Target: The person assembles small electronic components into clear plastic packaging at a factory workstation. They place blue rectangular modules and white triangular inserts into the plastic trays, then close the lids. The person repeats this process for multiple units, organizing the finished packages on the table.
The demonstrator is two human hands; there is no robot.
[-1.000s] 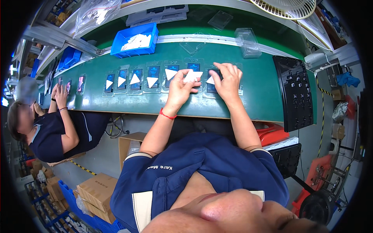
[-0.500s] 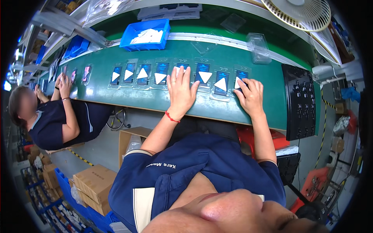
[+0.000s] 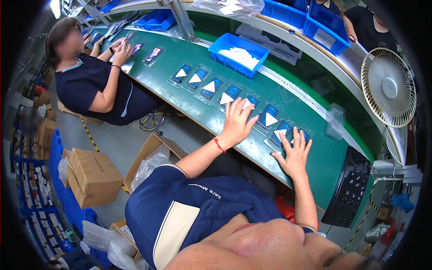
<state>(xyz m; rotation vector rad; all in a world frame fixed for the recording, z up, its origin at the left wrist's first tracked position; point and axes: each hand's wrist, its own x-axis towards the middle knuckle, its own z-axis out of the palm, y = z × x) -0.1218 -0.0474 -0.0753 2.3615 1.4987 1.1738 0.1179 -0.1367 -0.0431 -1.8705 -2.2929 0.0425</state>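
Observation:
Several clear plastic trays, each with a dark blue panel, lie in a row on the green bench (image 3: 200,119). White triangular pieces rest on the panels, one being the white triangle (image 3: 271,119) between my hands. My left hand (image 3: 237,125) lies palm down with its fingers spread, over a tray and its triangle (image 3: 247,104). At the right end of the row my right hand (image 3: 294,155) stretches its fingers flat over the last tray (image 3: 307,135), hiding most of it. Beside its thumb lies another triangle (image 3: 280,134).
A blue bin (image 3: 238,54) of white pieces stands behind the row. At the right end is a black moulded tray (image 3: 348,189); clear plastic trays (image 3: 335,120) and a fan (image 3: 389,83) are beyond. A co-worker (image 3: 96,81) sits at the left, handling something at the bench.
My view has turned, so the bench now slants down to the right. My right hand's fingers have gone from bent to stretched flat over the last tray. The left hand stays over its tray.

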